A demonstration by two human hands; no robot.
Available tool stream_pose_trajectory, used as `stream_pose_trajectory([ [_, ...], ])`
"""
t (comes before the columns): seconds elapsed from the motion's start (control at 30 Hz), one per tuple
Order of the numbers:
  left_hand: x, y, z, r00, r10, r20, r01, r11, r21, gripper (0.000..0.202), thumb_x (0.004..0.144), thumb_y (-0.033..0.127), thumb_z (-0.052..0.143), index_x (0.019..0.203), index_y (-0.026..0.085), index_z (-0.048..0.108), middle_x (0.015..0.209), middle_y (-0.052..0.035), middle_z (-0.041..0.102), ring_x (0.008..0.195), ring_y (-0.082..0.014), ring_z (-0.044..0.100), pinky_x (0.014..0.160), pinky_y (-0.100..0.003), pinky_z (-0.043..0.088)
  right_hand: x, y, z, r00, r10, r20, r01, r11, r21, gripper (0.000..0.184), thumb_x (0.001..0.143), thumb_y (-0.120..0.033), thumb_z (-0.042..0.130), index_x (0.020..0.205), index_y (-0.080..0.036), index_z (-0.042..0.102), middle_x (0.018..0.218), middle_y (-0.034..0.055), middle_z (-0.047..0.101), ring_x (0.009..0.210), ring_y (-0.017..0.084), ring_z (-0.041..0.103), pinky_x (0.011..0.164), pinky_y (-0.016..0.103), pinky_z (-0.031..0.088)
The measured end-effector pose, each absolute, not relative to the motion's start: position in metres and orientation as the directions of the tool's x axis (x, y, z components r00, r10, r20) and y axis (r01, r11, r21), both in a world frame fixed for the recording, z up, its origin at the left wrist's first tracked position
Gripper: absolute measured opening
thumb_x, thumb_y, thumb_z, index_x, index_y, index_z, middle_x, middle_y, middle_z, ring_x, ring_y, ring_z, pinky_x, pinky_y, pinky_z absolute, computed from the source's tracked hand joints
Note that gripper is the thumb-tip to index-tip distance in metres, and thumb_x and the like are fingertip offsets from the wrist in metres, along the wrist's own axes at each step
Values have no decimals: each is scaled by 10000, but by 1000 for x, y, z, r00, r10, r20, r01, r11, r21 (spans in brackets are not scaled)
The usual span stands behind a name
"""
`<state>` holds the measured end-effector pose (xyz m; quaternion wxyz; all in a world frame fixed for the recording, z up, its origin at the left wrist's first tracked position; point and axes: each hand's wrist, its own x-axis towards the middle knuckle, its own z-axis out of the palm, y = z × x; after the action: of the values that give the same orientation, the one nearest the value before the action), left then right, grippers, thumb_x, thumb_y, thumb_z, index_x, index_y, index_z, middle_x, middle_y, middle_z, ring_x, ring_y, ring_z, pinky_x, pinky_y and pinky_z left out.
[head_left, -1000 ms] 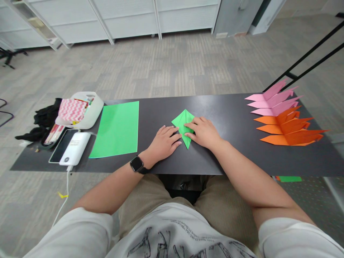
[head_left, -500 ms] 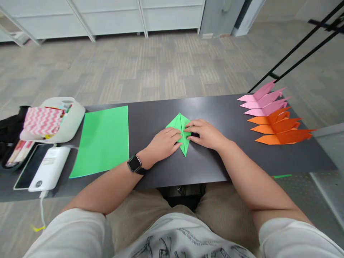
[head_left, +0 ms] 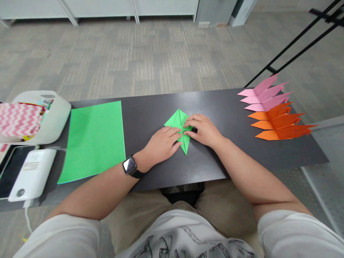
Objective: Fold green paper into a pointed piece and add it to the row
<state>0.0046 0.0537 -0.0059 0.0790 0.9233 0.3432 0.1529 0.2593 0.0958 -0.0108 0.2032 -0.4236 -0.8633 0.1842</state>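
Green sheet (head_left: 94, 139) off left, pink and orange paper figures (head_left: 278, 123) right, white basket (head_left: 57, 118) now clipped by frame edge, both hands (head_left: 162, 144) (head_left: 205, 132) loosely curled, fingertips (head_left: 176, 137) on folded green paper (head_left: 176, 118)

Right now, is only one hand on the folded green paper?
No, the left hand and the right hand both touch the folded green paper, one from each side.

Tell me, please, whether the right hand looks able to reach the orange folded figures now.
Probably yes: only tabletop shows between the right hand and the orange folded figures, though it would likely first have to leave the green folded paper it touches.
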Motion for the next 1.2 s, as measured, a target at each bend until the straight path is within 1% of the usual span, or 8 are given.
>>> stream_pose_trajectory([
  [0.13,8,56,-8,711,667,222,621,-744,247,259,1120,298,553,1197,175,768,1333,-108,761,1252,-274,695,1143,-470,531,256,94,-8,-534,829,163,681,537,-498,131,990,-359,737,1094,-285,770,1219,72,737,1143,295,646,1012,463,475],
  [0.3,8,55,-6,700,678,222,630,-734,255,252,1100,298,591,1273,181,733,1360,-117,740,1261,-270,682,1130,-449,523,257,94,-10,-528,835,157,688,529,-497,136,987,-360,730,1094,-288,773,1232,76,731,1143,299,637,1007,466,470],
  [0.43,7,55,-5,735,641,223,592,-766,249,263,1106,239,559,1298,208,738,1401,-97,729,1302,-265,667,1134,-449,516,257,94,-11,-528,835,158,688,529,-497,133,982,-349,731,1089,-282,772,1229,79,731,1155,300,635,1012,461,466],
  [0.57,6,56,-7,760,608,229,573,-794,205,265,1098,212,575,1275,197,771,1363,-83,750,1259,-275,684,1129,-459,530,256,95,-10,-527,830,180,677,539,-501,129,977,-333,735,1085,-275,775,1207,75,734,1144,289,648,1026,459,469],
  [0.73,7,55,-7,762,609,222,576,-793,198,269,1094,198,573,1263,206,782,1359,-80,752,1253,-272,682,1140,-466,538,260,96,-10,-564,800,205,641,581,-501,195,1004,-343,703,1162,-283,801,1249,86,740,1160,290,664,1055,481,476],
  [0.9,8,54,-6,752,620,224,582,-784,215,272,1095,188,552,1235,201,784,1422,-110,719,1286,-273,661,1140,-474,537,265,97,-11,-591,780,207,648,612,-454,280,1046,-370,651,1261,-310,819,1368,73,748,1233,304,643,1096,510,459],
  [1.07,6,54,-6,733,646,211,595,-760,261,260,1078,195,575,1235,234,779,1427,-90,718,1273,-272,655,1143,-480,523,266,94,-7,-565,806,173,712,583,-391,293,1032,-401,691,1288,-354,825,1436,42,745,1264,336,611,1077,560,457],
  [1.2,5,56,-5,714,670,205,616,-739,272,244,1075,233,587,1222,245,781,1512,-91,668,1294,-294,638,1142,-506,509,266,93,-3,-564,808,171,721,583,-375,314,1020,-396,706,1305,-334,820,1450,48,743,1266,347,611,1076,572,461],
])
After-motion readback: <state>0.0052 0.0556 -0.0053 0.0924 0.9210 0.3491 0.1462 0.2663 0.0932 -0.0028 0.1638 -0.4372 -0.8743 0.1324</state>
